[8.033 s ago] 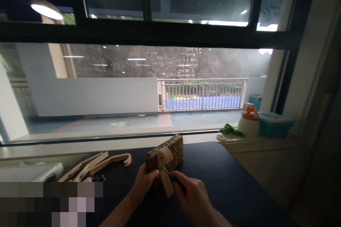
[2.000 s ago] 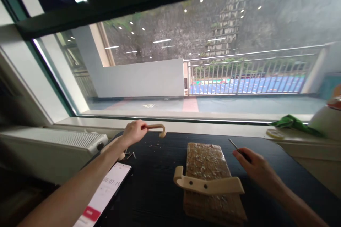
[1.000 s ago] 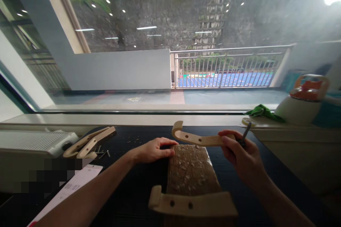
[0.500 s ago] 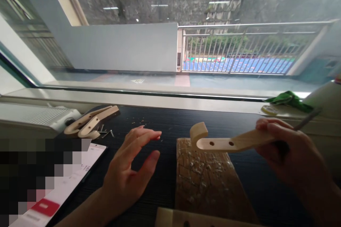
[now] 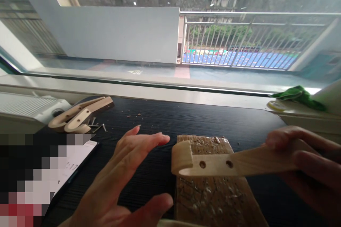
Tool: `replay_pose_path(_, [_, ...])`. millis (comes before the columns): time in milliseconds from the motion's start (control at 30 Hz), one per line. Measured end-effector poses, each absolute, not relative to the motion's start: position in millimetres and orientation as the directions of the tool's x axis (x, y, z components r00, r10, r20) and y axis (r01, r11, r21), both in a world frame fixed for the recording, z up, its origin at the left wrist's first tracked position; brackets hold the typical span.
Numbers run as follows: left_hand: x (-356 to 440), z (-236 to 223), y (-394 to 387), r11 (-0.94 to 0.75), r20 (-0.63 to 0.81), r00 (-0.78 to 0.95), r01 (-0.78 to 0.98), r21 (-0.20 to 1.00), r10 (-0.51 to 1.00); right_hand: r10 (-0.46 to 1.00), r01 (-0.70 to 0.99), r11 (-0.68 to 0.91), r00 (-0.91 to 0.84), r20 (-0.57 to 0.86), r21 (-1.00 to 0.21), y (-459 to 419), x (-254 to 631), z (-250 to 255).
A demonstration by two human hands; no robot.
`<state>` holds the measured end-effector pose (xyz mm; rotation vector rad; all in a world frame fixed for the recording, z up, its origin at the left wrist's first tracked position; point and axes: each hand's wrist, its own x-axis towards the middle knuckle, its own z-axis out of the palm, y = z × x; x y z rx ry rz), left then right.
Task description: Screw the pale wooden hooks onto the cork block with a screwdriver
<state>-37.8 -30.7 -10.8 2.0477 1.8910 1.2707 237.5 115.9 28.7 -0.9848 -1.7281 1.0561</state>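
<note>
My right hand [image 5: 306,163] is closed around the plain end of a pale wooden hook [image 5: 237,163], a flat bar with two round holes and a curled tip. The hook is held over a brown cardboard block [image 5: 213,198] whose top is scarred and dotted with holes. Just left of the curled tip, my left hand [image 5: 128,173] is open, thumb and fingers spread, apart from the hook and holding nothing. At the bottom edge, a pale wooden strip [image 5: 170,223] shows only in part.
More wooden hooks [image 5: 82,113] lie at the back left beside several screws [image 5: 98,125]. A phone [image 5: 71,170] with a lit screen is at the left, partly blurred out. A green cloth [image 5: 298,97] and a yellowish tape roll [image 5: 277,105] sit by the window sill at right.
The hook has come nearer and lower, its tip shifting left. My left hand has moved closer, with fingers wider apart. A thin grey rod seen by my right hand no longer shows.
</note>
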Motion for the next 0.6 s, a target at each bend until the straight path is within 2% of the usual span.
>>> replay_pose_path(100, [-31.9, -5.8, -25.9, -0.297, 0.529, -0.037, 0.793, 0.533, 0.848, 0.975, 0.164, 0.083, -0.218, 0.046, -0.983, 103.0, 225.4, 36.9])
replay_pose_path(200, [-26.8, 0.6, -19.8, -0.349, 0.573, -0.025, 0.770, 0.533, 0.819, 0.988, 0.173, 0.009, -0.155, -0.018, -0.985, 93.7, 218.3, 43.1])
replay_pose_path(367, [-27.6, 4.2, -14.2, -0.361, 0.521, 0.012, 0.735, 0.574, 0.854, 0.965, 0.175, -0.110, -0.216, -0.147, -0.978, 93.0, 218.7, 46.6])
replay_pose_path(433, [-27.9, 3.2, -14.0, -0.319, 0.487, -0.034, 0.716, 0.621, 0.873, 0.951, 0.189, -0.126, -0.257, -0.172, -0.974, 95.0, 220.3, 46.1])
replay_pose_path(600, [-25.9, 0.4, -15.0, -0.271, 0.440, -0.085, 0.679, 0.682, 0.894, 0.936, 0.237, -0.028, -0.335, -0.109, -0.971, 100.9, 222.1, 42.5])
